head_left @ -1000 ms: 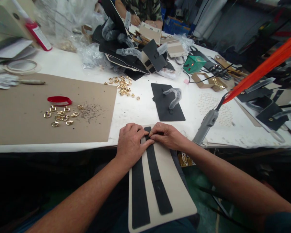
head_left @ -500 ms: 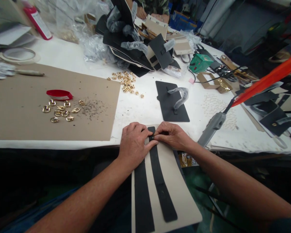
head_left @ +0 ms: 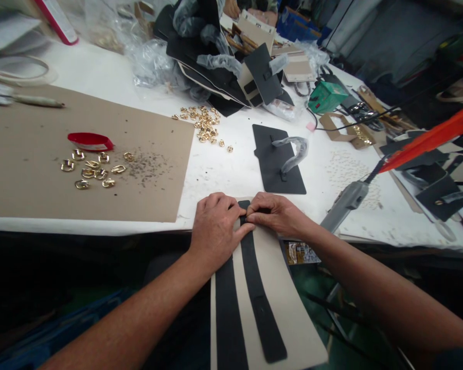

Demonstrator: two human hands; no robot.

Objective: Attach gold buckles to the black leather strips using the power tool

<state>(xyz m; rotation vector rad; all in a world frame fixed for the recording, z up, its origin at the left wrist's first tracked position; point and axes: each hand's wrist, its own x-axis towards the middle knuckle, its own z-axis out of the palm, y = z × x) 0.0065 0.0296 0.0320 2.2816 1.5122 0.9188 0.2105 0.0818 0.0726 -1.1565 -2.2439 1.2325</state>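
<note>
A long beige panel (head_left: pixel 289 313) slopes from the table's edge down towards my lap. Two black strips lie along it: a broad one on the left and a narrower black strap (head_left: pixel 260 288) with rounded ends. My left hand (head_left: pixel 218 226) is closed over the panel's upper left, its thumb and index finger pressing at the strap near its upper end. Opposite it, my right hand (head_left: pixel 273 213) pinches at the same spot, fingertips touching my left fingers. Whatever lies between the right fingertips is too small and hidden to make out.
Brown board (head_left: pixel 154 108) at left carries gold buckles (head_left: pixel 100 173), dark scraps and a red dish (head_left: pixel 90 142). Beyond are more gold fittings (head_left: pixel 206 123) and a black panel with wrapped handle (head_left: pixel 266 169). A grey electric screwdriver (head_left: pixel 343 205) hangs at right. A co-worker's hands show at the back.
The view has shifted slightly, so the table things sit a little differently. Both hands stay at the strap's upper end, with the same pinch and hold.
</note>
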